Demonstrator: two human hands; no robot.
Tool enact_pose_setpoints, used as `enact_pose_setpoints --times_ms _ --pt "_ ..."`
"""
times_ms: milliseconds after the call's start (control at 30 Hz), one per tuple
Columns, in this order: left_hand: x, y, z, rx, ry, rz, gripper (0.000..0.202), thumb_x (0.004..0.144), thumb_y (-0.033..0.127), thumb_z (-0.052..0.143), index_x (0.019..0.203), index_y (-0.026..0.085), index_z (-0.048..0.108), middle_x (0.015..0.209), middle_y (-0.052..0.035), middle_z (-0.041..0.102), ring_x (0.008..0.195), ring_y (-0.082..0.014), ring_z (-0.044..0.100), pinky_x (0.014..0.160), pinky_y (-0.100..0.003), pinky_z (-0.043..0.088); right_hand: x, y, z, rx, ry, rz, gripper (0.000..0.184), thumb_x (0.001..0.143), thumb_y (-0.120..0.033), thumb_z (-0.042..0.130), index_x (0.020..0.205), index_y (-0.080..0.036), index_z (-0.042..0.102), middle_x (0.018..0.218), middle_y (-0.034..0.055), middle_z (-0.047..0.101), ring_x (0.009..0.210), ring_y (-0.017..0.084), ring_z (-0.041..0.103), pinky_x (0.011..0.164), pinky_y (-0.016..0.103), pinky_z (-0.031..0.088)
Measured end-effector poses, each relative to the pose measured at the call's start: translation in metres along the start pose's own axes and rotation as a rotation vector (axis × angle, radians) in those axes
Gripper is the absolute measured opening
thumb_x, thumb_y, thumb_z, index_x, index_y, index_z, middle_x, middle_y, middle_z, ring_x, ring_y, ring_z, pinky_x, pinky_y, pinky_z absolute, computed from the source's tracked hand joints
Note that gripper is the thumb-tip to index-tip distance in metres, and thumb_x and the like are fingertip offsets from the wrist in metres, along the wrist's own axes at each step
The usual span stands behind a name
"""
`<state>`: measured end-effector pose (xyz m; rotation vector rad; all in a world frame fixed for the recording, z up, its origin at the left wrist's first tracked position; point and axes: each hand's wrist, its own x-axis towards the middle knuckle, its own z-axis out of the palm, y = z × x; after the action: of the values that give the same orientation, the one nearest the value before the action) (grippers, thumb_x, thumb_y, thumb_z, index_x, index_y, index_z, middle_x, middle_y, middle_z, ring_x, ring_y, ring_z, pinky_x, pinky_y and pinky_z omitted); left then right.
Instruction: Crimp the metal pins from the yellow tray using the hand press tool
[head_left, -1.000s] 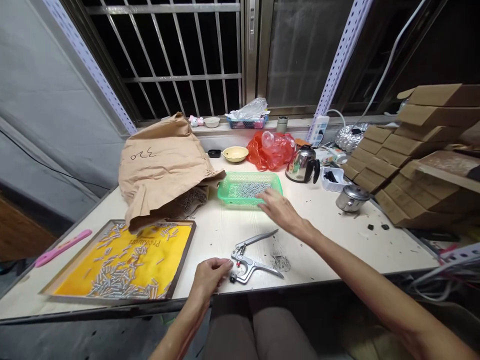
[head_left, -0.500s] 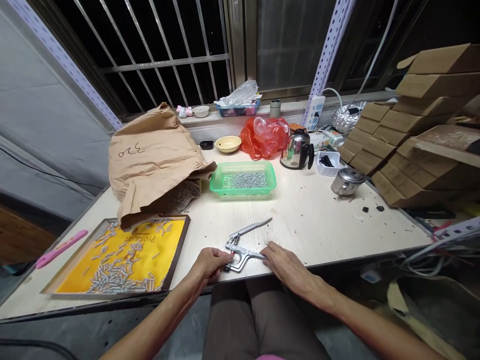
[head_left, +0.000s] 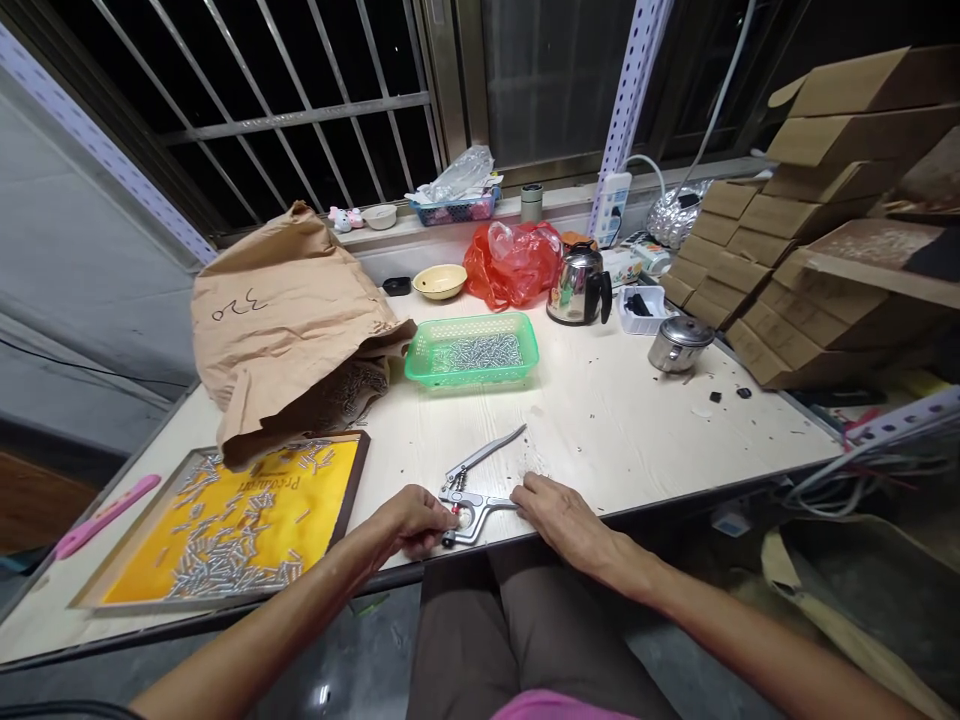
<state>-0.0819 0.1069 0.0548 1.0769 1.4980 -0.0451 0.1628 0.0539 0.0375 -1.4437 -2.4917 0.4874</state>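
The hand pliers (head_left: 480, 478) are lying near the front edge of the worktop (head_left: 622, 420), directly ahead of the person, with the upper handle angling up and away and the lower handle running to the right. The left hand (head_left: 409, 520) is curling over the tool's head, its fingertips gathered tight against the metal there; whether they are pinching the head itself or some small piece at it cannot be told. The right hand (head_left: 556, 512) is lying palm down with loosely parted fingers, the tips touching the end of the lower handle without closing round it. Both forearms are reaching in from the near edge and converging on the tool, wrists low over the worktop's rim. Farther back, a green basket (head_left: 525, 335) is holding small metal pieces, and to the left a yellow tray (head_left: 319, 480) scattered with the same pieces is sitting beneath a brown paper sack (head_left: 285, 300).
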Motion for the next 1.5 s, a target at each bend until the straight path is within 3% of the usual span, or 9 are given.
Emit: enact_pose_setpoints --times_ms 267,600,800,933,1000,1067,1167,1267,1500 --pt "-0.016 -0.002 0.006 -0.077 0.001 -0.053 0.049 0.036 0.055 0.079 0.055 0.014 0.060 0.040 0.0036 0.052 0.036 -0.0073 0.043 0.040 -0.020 0.029 -0.003 -0.004 -0.002 -0.064 0.014 -0.019 0.018 0.087 -0.006 0.039 0.085 -0.019 0.051 0.085 0.0025 0.051 0.073 0.014 0.044 0.061 0.025 0.028" --pt "-0.026 0.004 0.014 -0.063 0.048 -0.110 0.036 0.053 0.047 0.073 0.056 0.017 0.053 0.038 0.0063 0.050 0.031 -0.0064 0.041 0.038 -0.018 0.023 -0.002 -0.003 -0.001 -0.052 0.023 -0.033 0.019 0.085 -0.005 0.040 0.087 -0.020 0.052 0.083 0.0024 0.049 0.071 0.014 0.042 0.060 0.026 0.026" --pt "-0.025 0.004 0.015 -0.020 0.052 -0.064 0.038 0.053 0.048 0.072 0.057 0.017 0.050 0.038 0.0072 0.049 0.033 -0.0068 0.042 0.038 -0.019 0.027 -0.002 -0.002 -0.009 -0.066 -0.033 -0.087 0.018 0.087 -0.007 0.039 0.086 -0.019 0.053 0.083 0.0022 0.049 0.069 0.014 0.042 0.060 0.026 0.029" --pt "-0.023 0.002 0.013 -0.004 0.029 -0.047 0.040 0.052 0.051 0.071 0.056 0.017 0.049 0.038 0.0066 0.049 0.032 -0.0071 0.042 0.037 -0.019 0.025 -0.001 0.001 -0.016 -0.024 -0.017 -0.105 0.008 0.089 -0.020 0.047 0.094 -0.020 0.054 0.099 0.0058 0.052 0.089 0.018 0.047 0.076 0.031 0.037" --pt "-0.022 0.001 0.013 -0.029 0.024 -0.063 0.041 0.050 0.051 0.073 0.056 0.017 0.049 0.038 0.0071 0.049 0.032 -0.0063 0.042 0.037 -0.019 0.024 0.005 0.006 -0.018 -0.017 -0.011 -0.109 0.030 0.084 -0.032 0.058 0.111 -0.021 0.051 0.121 0.0105 0.046 0.110 0.024 0.042 0.089 0.039 0.036" --pt "-0.022 0.002 0.013 -0.053 0.021 -0.072 0.041 0.049 0.050 0.073 0.057 0.017 0.050 0.039 0.0074 0.049 0.031 -0.0058 0.041 0.036 -0.018 0.024 0.016 0.014 -0.018 -0.028 -0.034 -0.098 0.068 0.073 -0.044 0.069 0.130 -0.021 0.039 0.140 0.0155 0.029 0.128 0.031 0.026 0.099 0.046 0.029" --pt "-0.022 0.001 0.013 -0.060 0.012 -0.065 0.041 0.049 0.050 0.072 0.058 0.017 0.050 0.038 0.0072 0.050 0.031 -0.0062 0.042 0.036 -0.018 0.023 0.037 0.023 -0.018 -0.048 -0.120 -0.086 0.106 0.058 -0.060 0.073 0.142 -0.017 0.023 0.149 0.0204 0.012 0.136 0.037 0.006 0.106 0.052 0.015" --pt "-0.022 0.001 0.013 -0.062 0.009 -0.070 0.042 0.047 0.051 0.072 0.059 0.017 0.051 0.039 0.0064 0.051 0.032 -0.0067 0.043 0.036 -0.018 0.025 0.055 0.026 -0.021 -0.068 -0.204 -0.117 0.113 0.056 -0.069 0.068 0.143 -0.014 0.022 0.146 0.0223 0.020 0.135 0.039 0.009 0.105 0.056 0.011" --pt "-0.023 -0.001 0.015 -0.096 0.029 -0.050 0.046 0.043 0.054 0.073 0.057 0.017 0.049 0.039 0.0074 0.050 0.031 -0.0067 0.043 0.036 -0.019 0.027 0.058 0.016 -0.030 -0.119 -0.179 -0.120 0.099 0.057 -0.064 0.071 0.133 -0.010 0.039 0.119 0.0181 0.051 0.112 0.033 0.042 0.102 0.055 0.022"
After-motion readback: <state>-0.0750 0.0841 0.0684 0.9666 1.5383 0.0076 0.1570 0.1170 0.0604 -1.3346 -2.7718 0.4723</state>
